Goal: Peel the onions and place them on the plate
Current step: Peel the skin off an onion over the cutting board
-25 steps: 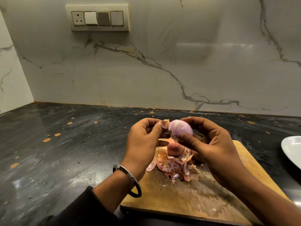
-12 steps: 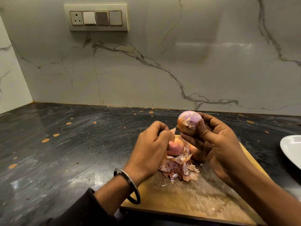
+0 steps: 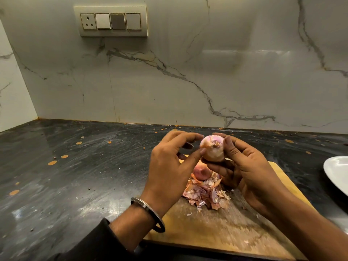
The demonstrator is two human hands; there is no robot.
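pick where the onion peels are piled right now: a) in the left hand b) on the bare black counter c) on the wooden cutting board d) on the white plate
c: the heap of peels lies on the wooden cutting board, beside an onion resting there, while the white plate sits off at the right edge of the view with no peels seen on it.
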